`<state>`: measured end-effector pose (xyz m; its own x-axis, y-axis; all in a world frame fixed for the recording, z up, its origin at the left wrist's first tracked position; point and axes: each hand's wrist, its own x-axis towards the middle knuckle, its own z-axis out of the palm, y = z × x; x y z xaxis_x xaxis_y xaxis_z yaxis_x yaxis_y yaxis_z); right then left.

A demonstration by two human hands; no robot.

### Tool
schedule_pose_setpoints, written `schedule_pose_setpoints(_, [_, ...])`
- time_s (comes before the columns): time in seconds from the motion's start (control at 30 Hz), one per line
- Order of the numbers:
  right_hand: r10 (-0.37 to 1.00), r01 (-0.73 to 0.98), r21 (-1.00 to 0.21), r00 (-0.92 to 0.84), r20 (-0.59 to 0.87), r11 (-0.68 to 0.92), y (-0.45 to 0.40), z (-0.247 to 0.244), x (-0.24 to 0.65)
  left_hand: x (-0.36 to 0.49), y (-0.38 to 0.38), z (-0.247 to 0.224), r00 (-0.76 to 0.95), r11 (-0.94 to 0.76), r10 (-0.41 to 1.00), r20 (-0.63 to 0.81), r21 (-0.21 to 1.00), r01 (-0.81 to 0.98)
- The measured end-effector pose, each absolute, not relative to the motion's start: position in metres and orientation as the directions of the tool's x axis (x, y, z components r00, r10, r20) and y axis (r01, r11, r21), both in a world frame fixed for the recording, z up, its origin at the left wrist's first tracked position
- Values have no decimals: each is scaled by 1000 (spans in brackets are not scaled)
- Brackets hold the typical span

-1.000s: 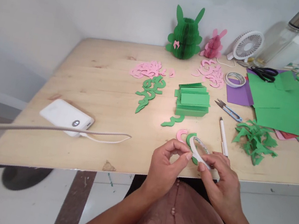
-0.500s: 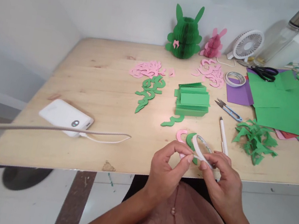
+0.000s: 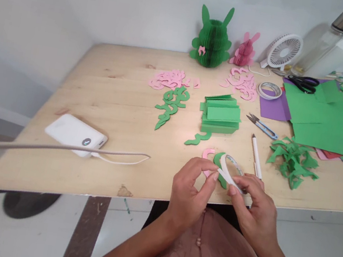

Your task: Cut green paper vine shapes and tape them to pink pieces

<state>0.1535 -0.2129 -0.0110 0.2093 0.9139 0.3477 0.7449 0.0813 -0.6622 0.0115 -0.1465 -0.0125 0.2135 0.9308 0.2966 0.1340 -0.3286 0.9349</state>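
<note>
My right hand [image 3: 256, 207] grips a roll of white tape [image 3: 223, 166], tilted on edge above the table's front edge. Thumb and forefinger of my left hand [image 3: 189, 191] are pinched at the roll's left side, on the loose end of the tape. Just behind the roll lie a green curved paper piece [image 3: 218, 159] and a pink curved paper piece [image 3: 207, 152], both partly covered by my hands. Beyond them sits a folded green paper block [image 3: 222, 115], with a wavy green cutout [image 3: 198, 139] in front of it.
Blue-handled snips [image 3: 263, 127], a white pen [image 3: 256, 154] and green scraps [image 3: 293, 161] lie to the right. Green paper sheets [image 3: 325, 124] carry black scissors [image 3: 303, 84]. A second tape roll [image 3: 269, 91] lies nearby. At left, a white power bank [image 3: 74, 133] trails a cable [image 3: 38, 147].
My left hand has shifted slightly left, and the tape strip stretched between my hands no longer shows as before. My right hand still holds the roll in nearly the same place.
</note>
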Motion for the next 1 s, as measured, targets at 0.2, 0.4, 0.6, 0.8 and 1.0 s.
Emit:
schedule_pose_setpoints(0.2, [895, 771, -633, 231, 381, 71, -213, -13, 155, 9, -146, -12, 176, -282, 950, 258, 951, 125])
schedule_pose_setpoints(0.4, [887, 786, -610, 208, 412, 99, -213, -13, 155, 8, -151, -14, 264, 39, 964, -37, 999, -4])
schedule_pose_setpoints(0.6, [883, 785, -613, 220, 414, 91, -214, -13, 154, 12, -159, -16, 366, 251, 907, -208, 965, -74])
schedule_pose_setpoints(0.8, [879, 779, -621, 231, 417, 90, -216, -14, 155, 12, -161, -15, 403, 270, 888, -222, 961, -66])
schedule_pose_setpoints(1.0, [882, 791, -605, 220, 417, 88, -216, -17, 157, 9, -158, -19, 349, 220, 919, -185, 973, -64])
